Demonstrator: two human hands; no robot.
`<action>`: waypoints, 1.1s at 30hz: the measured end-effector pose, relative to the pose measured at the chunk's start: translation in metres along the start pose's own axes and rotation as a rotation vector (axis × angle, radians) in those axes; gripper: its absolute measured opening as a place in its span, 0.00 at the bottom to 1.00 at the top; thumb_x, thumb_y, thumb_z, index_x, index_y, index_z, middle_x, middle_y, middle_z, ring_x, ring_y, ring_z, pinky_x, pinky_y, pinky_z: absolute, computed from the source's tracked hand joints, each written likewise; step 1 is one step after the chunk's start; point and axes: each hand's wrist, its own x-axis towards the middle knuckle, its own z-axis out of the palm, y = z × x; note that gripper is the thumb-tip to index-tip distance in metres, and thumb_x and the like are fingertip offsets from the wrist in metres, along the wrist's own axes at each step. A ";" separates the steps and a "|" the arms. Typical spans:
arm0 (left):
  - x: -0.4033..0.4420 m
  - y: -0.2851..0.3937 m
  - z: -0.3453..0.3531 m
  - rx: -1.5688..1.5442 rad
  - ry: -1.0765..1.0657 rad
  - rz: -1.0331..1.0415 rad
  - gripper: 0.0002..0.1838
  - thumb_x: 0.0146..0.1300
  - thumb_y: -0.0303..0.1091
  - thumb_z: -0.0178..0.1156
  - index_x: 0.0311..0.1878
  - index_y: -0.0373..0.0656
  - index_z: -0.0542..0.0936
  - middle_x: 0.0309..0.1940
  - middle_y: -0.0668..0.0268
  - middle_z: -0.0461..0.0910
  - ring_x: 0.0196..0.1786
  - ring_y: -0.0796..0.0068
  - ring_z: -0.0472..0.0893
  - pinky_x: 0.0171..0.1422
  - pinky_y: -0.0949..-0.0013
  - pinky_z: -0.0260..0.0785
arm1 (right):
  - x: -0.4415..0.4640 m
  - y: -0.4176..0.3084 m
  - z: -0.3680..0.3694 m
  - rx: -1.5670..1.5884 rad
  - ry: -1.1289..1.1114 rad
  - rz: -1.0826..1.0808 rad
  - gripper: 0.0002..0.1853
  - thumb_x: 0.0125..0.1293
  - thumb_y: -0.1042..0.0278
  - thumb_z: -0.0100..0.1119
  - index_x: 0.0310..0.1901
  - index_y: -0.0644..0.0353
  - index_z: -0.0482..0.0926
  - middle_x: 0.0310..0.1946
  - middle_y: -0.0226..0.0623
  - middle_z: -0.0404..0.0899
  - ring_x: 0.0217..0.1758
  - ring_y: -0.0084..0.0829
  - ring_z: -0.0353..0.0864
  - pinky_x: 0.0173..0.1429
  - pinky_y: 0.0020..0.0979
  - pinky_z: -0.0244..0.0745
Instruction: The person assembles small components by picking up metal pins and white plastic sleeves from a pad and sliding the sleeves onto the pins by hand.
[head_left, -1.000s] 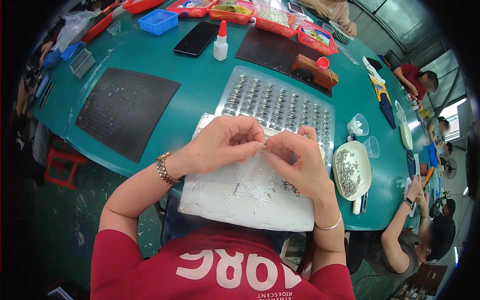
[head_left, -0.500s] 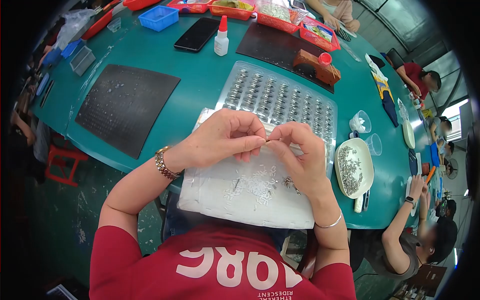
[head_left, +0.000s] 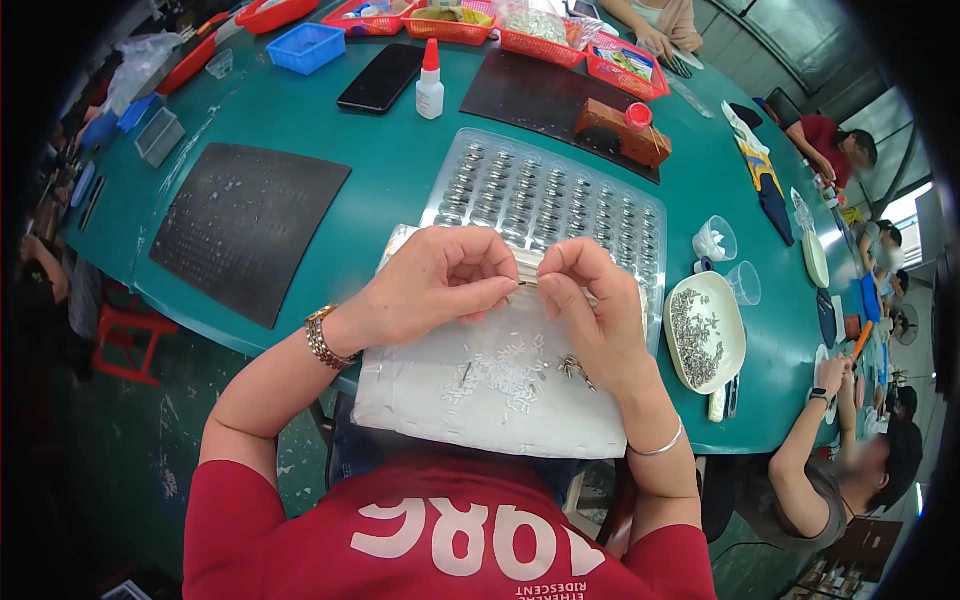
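My left hand (head_left: pixel 435 285) and my right hand (head_left: pixel 595 310) face each other over a white padded board (head_left: pixel 400 400), fingertips pinched. A small thin metal piece (head_left: pixel 528 284) bridges the gap between them; its exact kind is too small to make out. Small white tube pieces (head_left: pixel 505 375) lie scattered on the board below my hands. Beside them, near my right wrist, is a little heap of metal pieces (head_left: pixel 575 372). Just beyond my hands lies a clear plastic tray (head_left: pixel 462 150) with rows of small metal parts in its pockets.
At right stands a cream dish (head_left: pixel 735 350) of small metal pieces, near clear cups (head_left: pixel 715 240). Black mats (head_left: pixel 250 230), a phone (head_left: pixel 380 78), a glue bottle (head_left: pixel 430 90) and a brown block (head_left: pixel 620 135) lie farther out. Other people sit around the green table (head_left: pixel 390 150).
My fingertips have drawn slightly apart, so more of the thin piece shows between them. The whole view has shifted a little.
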 end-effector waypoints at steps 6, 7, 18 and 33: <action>-0.001 0.002 0.002 0.002 0.002 -0.014 0.03 0.72 0.28 0.64 0.42 0.40 0.80 0.34 0.74 0.80 0.32 0.90 0.77 0.36 0.81 0.72 | 0.001 0.005 0.000 -0.132 0.000 -0.083 0.04 0.66 0.74 0.68 0.41 0.59 0.82 0.32 0.32 0.84 0.36 0.30 0.78 0.54 0.32 0.69; -0.001 0.002 0.002 0.010 0.001 -0.004 0.03 0.72 0.28 0.64 0.42 0.40 0.80 0.33 0.74 0.80 0.32 0.90 0.77 0.37 0.80 0.73 | 0.001 0.003 0.000 -0.146 -0.001 -0.077 0.05 0.65 0.74 0.68 0.40 0.59 0.82 0.33 0.32 0.84 0.37 0.31 0.77 0.56 0.33 0.69; -0.001 0.001 0.001 0.083 0.006 0.050 0.04 0.71 0.29 0.63 0.41 0.38 0.81 0.31 0.74 0.80 0.33 0.89 0.77 0.39 0.79 0.72 | 0.001 0.002 -0.001 -0.368 0.027 -0.256 0.05 0.64 0.74 0.70 0.39 0.57 0.82 0.32 0.30 0.83 0.35 0.32 0.77 0.54 0.35 0.67; 0.000 0.000 0.002 0.099 0.022 0.052 0.03 0.71 0.28 0.64 0.40 0.40 0.81 0.32 0.77 0.79 0.31 0.92 0.75 0.36 0.82 0.69 | 0.005 -0.001 -0.003 -0.642 0.069 -0.509 0.08 0.63 0.73 0.72 0.37 0.55 0.78 0.31 0.26 0.82 0.28 0.30 0.79 0.52 0.37 0.65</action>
